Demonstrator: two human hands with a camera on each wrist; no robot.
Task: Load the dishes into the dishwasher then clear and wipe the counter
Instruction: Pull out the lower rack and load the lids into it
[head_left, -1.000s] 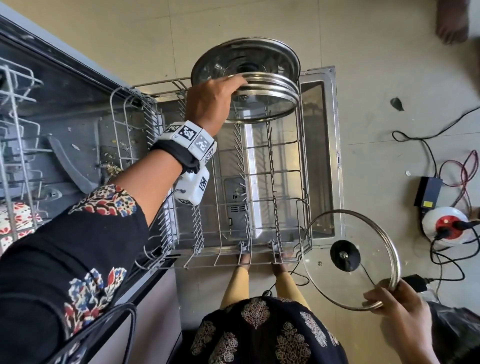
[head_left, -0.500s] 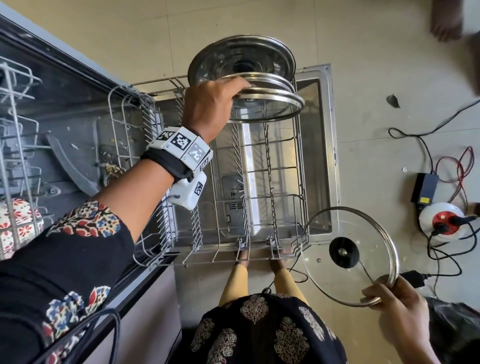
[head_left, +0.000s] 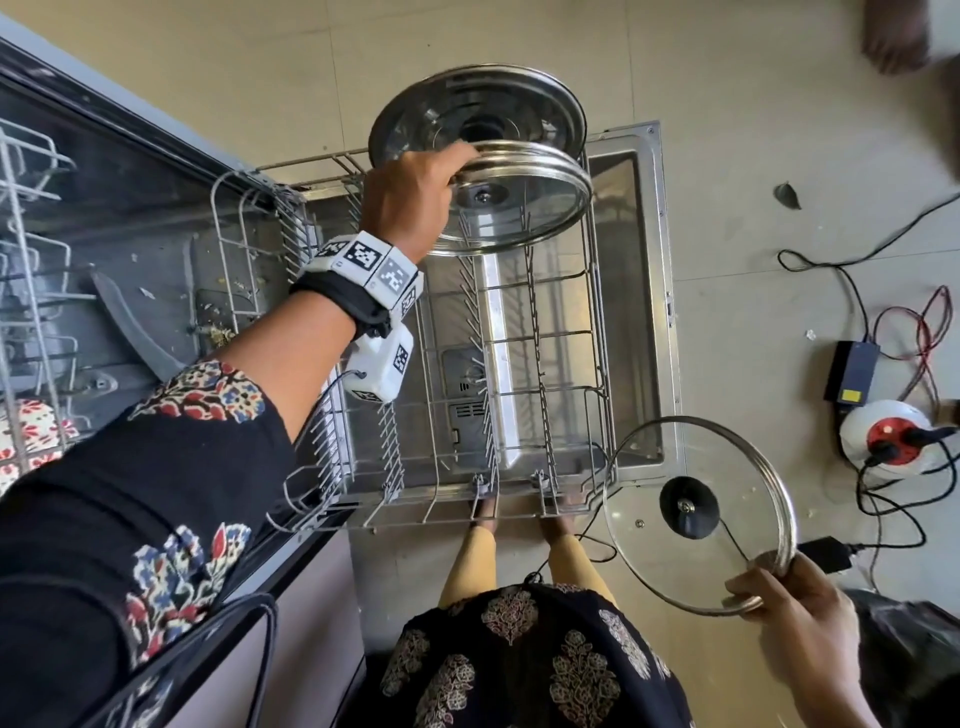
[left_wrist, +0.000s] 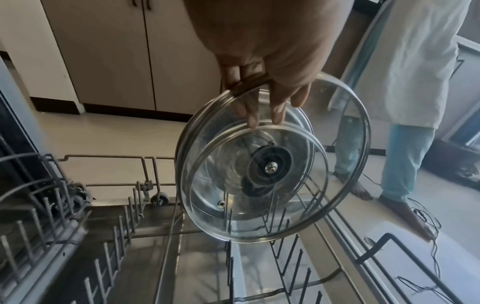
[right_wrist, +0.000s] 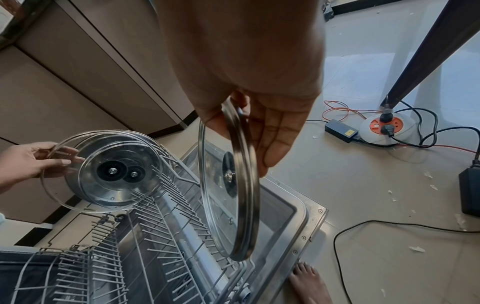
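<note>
My left hand (head_left: 431, 176) grips a stack of lids (head_left: 519, 208) by their rims: a steel lid (head_left: 467, 109) at the back and glass lids in front. It holds them tilted above the far end of the dishwasher's pulled-out lower rack (head_left: 457, 499). In the left wrist view the fingers (left_wrist: 265, 115) curl over the stack of lids (left_wrist: 254, 168), just above the rack tines (left_wrist: 272, 218). My right hand (head_left: 763, 587) pinches the rim of a single glass lid (head_left: 696, 514) with a black knob, held off the rack's near right corner. The right wrist view shows this glass lid (right_wrist: 233, 195) edge-on.
The dishwasher door (head_left: 639, 312) lies open under the rack. An upper rack with a floral dish (head_left: 26, 436) sits at the left. A power strip (head_left: 883, 436), an adapter and cables lie on the floor at the right. Another person's foot (head_left: 893, 36) stands far right.
Almost nothing differs. The left hand's stack of lids has shifted very slightly over the rack's far end, and the right hand keeps its glass lid in place.
</note>
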